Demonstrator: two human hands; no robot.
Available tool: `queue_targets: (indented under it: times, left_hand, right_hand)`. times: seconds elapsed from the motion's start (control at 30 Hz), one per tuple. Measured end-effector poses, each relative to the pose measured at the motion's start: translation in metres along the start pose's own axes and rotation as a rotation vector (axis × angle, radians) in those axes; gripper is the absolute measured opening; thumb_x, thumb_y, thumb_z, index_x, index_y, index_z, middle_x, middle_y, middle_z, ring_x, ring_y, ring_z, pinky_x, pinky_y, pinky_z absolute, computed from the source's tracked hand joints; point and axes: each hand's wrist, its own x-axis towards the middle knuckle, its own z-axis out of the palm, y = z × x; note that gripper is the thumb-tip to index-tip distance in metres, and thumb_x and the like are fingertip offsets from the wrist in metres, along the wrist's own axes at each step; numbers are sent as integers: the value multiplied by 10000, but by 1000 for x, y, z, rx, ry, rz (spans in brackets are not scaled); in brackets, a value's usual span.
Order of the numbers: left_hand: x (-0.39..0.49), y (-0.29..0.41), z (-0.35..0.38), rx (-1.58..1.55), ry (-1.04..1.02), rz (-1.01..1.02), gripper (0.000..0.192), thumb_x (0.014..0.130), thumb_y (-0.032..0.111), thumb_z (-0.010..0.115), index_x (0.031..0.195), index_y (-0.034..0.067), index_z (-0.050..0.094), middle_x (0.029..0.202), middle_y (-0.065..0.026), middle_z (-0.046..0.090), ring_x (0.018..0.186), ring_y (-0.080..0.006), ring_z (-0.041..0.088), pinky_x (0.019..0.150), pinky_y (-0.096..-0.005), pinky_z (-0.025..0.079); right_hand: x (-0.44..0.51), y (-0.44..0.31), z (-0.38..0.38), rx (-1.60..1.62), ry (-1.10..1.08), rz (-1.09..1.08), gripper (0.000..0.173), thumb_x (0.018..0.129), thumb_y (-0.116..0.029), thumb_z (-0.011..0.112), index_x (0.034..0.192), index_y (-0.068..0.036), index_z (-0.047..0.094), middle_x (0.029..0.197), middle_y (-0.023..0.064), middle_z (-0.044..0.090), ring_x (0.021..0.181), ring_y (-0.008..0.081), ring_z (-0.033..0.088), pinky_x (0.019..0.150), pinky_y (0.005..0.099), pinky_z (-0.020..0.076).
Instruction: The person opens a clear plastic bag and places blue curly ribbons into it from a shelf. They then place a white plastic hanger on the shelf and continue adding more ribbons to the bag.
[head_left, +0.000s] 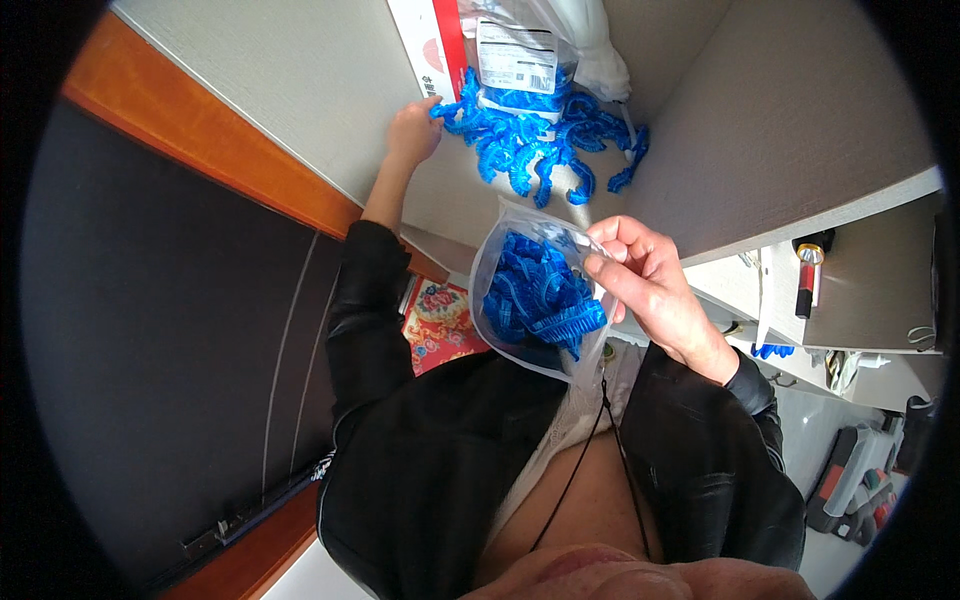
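Note:
My right hand (649, 289) grips the rim of a clear zip bag (484, 300) between thumb and fingers. The bag's mouth gapes toward me, and bunched blue elastic plastic covers (536, 289) lie inside. Stretched out to the shelf, my left hand (415, 131) pinches the end of a blue plastic cover (450, 111) at the pile's left edge; its thumb is mostly hidden. Loose blue covers (517, 146) are strewn over the shelf board (450, 191). Behind them stands a clear packet (487, 97) of similar covers, bearing a printed white label (517, 56).
A red and white box (427, 45) leans behind my left hand. White plastic bags (592, 45) stand at the back. A side panel (780, 127) bounds the shelf on the right. A flashlight (808, 270) lies on a right-hand shelf, with a transparent-lidded case (847, 480) below.

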Motion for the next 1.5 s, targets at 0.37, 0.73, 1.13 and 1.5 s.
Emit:
queue_targets:
  times: [0.37, 0.73, 1.13, 1.5]
  left_hand:
    - [12, -26, 21, -425, 77, -287, 229, 867, 298, 663, 883, 71, 691, 686, -111, 649, 632, -250, 637, 591, -385, 490]
    - [-11, 63, -112, -1424, 22, -116, 247, 990, 311, 520, 1013, 72, 579, 890, -53, 670, 857, -102, 662, 690, -192, 487]
    - [-96, 201, -205, -543, -387, 920, 156, 796, 167, 702, 910, 62, 679, 911, -72, 636, 830, -200, 635, 692, -300, 515]
    - [-143, 246, -150, -136, -830, 672, 329, 774, 112, 642, 1090, 32, 596, 981, -105, 650, 920, -256, 652, 727, -356, 509]
  right_hand:
    - [1, 0, -2, 0, 9, 13, 151, 941, -83, 596, 1075, -21, 566, 674, -32, 575, 508, 16, 532, 452, 160, 425]
    - [2, 0, -1, 18, 20, 24, 137, 935, -70, 592, 1060, -21, 570, 673, -16, 604, 497, 20, 533, 447, 161, 420]
    - [6, 3, 3, 38, 16, -13, 131, 932, -67, 577, 1046, -4, 566, 726, -2, 612, 497, 25, 520, 453, 167, 424]
    - [1, -8, 11, -43, -4, 50, 126, 937, -87, 578, 1018, 9, 581, 732, 1, 605, 498, 26, 513, 445, 171, 412]
